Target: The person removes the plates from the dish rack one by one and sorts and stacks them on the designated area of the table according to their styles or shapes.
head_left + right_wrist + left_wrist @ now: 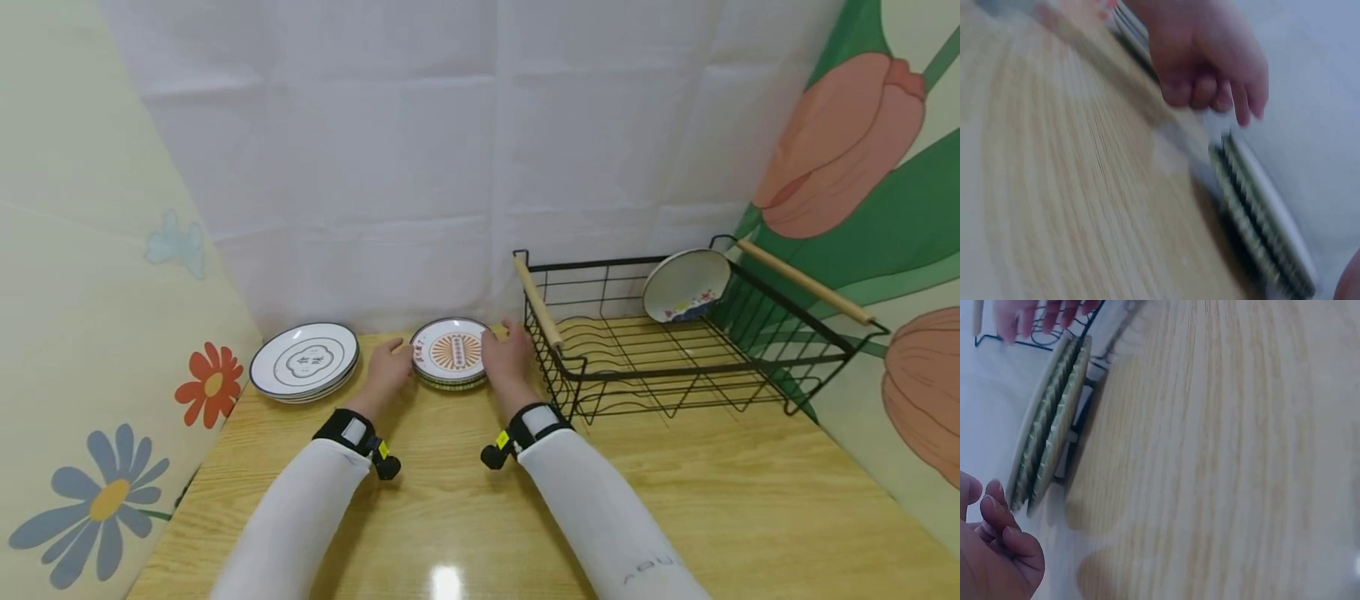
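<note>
A small stack of plates stands between my hands at the back of the table. Its top plate (453, 350) is white, with an orange sunburst and a dark rim; below are green-patterned plates (1057, 428) with ridged edges. My left hand (388, 371) is at the left edge of the stack, thumb and forefinger pointing at it and the other fingers loosely bent; a slight gap shows in the right wrist view. At the right edge, my right hand (510, 360) overlaps the rim in the head view, while its fingers (1047, 315) hang loosely in the left wrist view.
To the left is a stack of larger white plates (303, 360) with dark rims. A black wire dish rack (686, 367) with wooden handles stands at the right, close by my right hand. One white bowl or plate (684, 283) leans in its far corner. White cloth (390, 167) hangs behind.
</note>
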### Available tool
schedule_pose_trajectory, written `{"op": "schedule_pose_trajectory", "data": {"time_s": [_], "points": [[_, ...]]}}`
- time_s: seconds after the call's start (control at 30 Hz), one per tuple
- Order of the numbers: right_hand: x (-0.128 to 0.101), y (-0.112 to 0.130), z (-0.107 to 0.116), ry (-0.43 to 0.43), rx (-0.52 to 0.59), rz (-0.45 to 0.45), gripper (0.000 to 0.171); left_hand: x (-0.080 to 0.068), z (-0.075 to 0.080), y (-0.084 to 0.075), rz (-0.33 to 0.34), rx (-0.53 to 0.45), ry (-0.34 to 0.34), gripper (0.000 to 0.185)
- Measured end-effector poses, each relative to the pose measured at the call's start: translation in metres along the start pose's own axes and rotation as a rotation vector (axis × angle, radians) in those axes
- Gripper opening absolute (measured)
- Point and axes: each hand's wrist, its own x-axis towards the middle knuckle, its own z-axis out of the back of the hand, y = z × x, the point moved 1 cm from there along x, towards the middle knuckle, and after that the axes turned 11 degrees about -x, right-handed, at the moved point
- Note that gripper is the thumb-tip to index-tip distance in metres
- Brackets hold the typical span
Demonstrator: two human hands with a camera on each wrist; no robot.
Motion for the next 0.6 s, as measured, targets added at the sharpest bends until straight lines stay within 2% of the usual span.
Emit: {"op": "schedule_pose_trajectory", "data": {"time_s": [0.07, 0.13, 0.23, 0.3, 0.47, 0.53, 0.6], "points": [[-0.012, 0.015, 0.004, -0.001, 0.048, 0.083, 0.049, -0.003, 0.005, -0.002, -0.019, -0.01, -0.014, 0.056], [-0.025, 0.034, 0.012, 0.038, 0.097, 0.167, 0.043, -0.007, 0.01, -0.005, -0.032, -0.049, -0.008, 0.055], [-0.047, 0.059, 0.03, 0.159, 0.158, 0.27, 0.034, -0.016, 0.015, -0.011, -0.039, -0.117, 0.025, 0.054], [-0.06, 0.072, 0.046, 0.256, 0.159, 0.352, 0.03, -0.025, 0.017, -0.017, -0.017, -0.182, 0.053, 0.054], [-0.075, 0.096, 0.097, 0.446, 0.01, 0.591, 0.035, -0.044, 0.022, -0.033, 0.029, -0.286, 0.108, 0.054], [-0.071, 0.104, 0.118, 0.48, -0.081, 0.68, 0.039, -0.05, 0.023, -0.038, 0.037, -0.306, 0.124, 0.054], [-0.059, 0.112, 0.136, 0.474, -0.17, 0.77, 0.041, -0.055, 0.023, -0.041, 0.049, -0.335, 0.141, 0.054]]}}
